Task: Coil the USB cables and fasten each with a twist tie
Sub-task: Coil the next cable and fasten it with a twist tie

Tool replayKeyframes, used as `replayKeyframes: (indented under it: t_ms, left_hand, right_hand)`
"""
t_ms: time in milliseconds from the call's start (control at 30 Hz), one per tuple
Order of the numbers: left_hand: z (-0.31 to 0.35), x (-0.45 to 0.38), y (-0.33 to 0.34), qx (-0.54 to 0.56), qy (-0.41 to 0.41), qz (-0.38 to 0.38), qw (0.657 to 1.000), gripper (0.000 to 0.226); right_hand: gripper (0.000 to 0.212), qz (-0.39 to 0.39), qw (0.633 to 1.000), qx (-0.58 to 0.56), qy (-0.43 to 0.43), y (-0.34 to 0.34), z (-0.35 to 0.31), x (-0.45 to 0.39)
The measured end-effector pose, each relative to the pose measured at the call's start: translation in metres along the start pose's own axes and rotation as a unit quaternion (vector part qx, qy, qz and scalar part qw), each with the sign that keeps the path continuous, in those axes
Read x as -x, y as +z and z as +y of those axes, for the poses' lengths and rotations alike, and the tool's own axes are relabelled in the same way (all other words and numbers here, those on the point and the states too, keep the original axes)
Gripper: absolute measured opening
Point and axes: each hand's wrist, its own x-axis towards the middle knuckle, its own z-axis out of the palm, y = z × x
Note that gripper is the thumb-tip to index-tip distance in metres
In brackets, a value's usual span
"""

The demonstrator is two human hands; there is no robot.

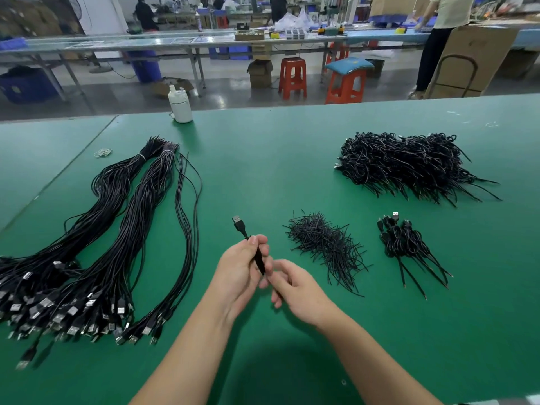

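Fingers of the left hand [244,266] are curling round a bunched black cable [258,260], hiding most of it, so how many loops it has is hard to make out. Its long axis is running from near right to far left, and the plug [238,222] is sticking out above the fingers, pointing away from the person and a little left. The right hand [295,287] is sitting just beside the left, its fingers bent toward the cable's lower end; it seems to be pinching something thin there, though the fingertips are covering it and I cannot tell for sure.

Both hands are hovering over the green table [277,159]. To the left, long bundles of uncoiled cables [117,229] are lying with their plugs toward the near edge, partly cut off by the frame. To the right, a heap of twist ties [324,244] is lying near a small group of tied cables [406,241], with a big pile of finished ones [409,165] farther back. A white bottle [179,105] is standing at the far edge.
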Motion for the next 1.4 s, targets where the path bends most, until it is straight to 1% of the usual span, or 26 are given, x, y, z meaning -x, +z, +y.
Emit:
replayKeyframes:
  t_ms: [67,100,167,233,300,367,433,533,733,867,1033,1200,1333,1400]
  left_hand:
    - [-0.001,0.002,-0.001,0.0,-0.007,-0.016,1.0,0.019]
    - [-0.002,0.003,0.0,-0.004,-0.015,-0.032,0.999,0.019]
    - [-0.004,0.006,0.001,0.003,-0.03,-0.067,0.997,0.018]
    - [-0.003,0.008,0.0,0.008,-0.046,-0.105,0.993,0.019]
    - [0.002,0.008,-0.004,-0.014,-0.072,-0.148,0.986,0.02]
    - [0.007,0.007,-0.007,-0.043,-0.085,-0.173,0.98,0.021]
    - [0.01,0.006,-0.009,-0.076,-0.088,-0.176,0.977,0.023]
    - [0.009,0.005,-0.008,-0.104,-0.096,-0.172,0.975,0.023]
    - [0.008,0.008,-0.008,-0.092,-0.132,-0.172,0.972,0.023]
    - [0.009,0.011,-0.006,-0.12,-0.136,-0.166,0.969,0.025]
    - [0.011,0.012,-0.004,-0.168,-0.119,-0.163,0.965,0.035]
    - [0.015,0.012,-0.01,-0.15,-0.123,-0.201,0.96,0.03]
    - [0.015,0.012,-0.014,-0.139,-0.13,-0.202,0.961,0.027]
    - [0.016,0.013,-0.014,-0.13,-0.136,-0.197,0.962,0.027]
  right_hand:
    - [0.039,-0.003,0.996,-0.085,0.011,0.001,0.0,0.0]
    - [0.046,-0.009,0.992,-0.126,0.013,0.002,-0.001,0.0]
    - [0.044,-0.004,0.987,-0.163,0.0,0.002,-0.002,-0.001]
    - [0.042,0.02,0.986,-0.166,-0.02,0.0,-0.002,-0.002]
    - [0.037,0.024,0.988,-0.147,-0.046,0.0,-0.001,0.0]
    - [0.025,0.032,0.991,-0.112,-0.059,0.002,0.0,0.001]
    - [0.024,0.052,0.993,-0.092,-0.054,0.004,0.004,-0.001]
    - [0.025,0.057,0.994,-0.087,-0.029,0.007,0.007,-0.003]
    - [0.023,0.038,0.99,-0.135,0.005,0.007,0.016,-0.004]
    - [0.028,0.04,0.988,-0.15,0.025,0.008,0.021,-0.003]
    - [0.03,0.035,0.987,-0.156,0.013,0.009,0.022,-0.003]
    - [0.031,0.04,0.99,-0.132,-0.007,0.009,0.022,-0.003]
    - [0.027,0.05,0.994,-0.09,-0.027,0.008,0.022,-0.001]
    - [0.029,0.048,0.996,-0.058,-0.041,0.007,0.022,0.001]
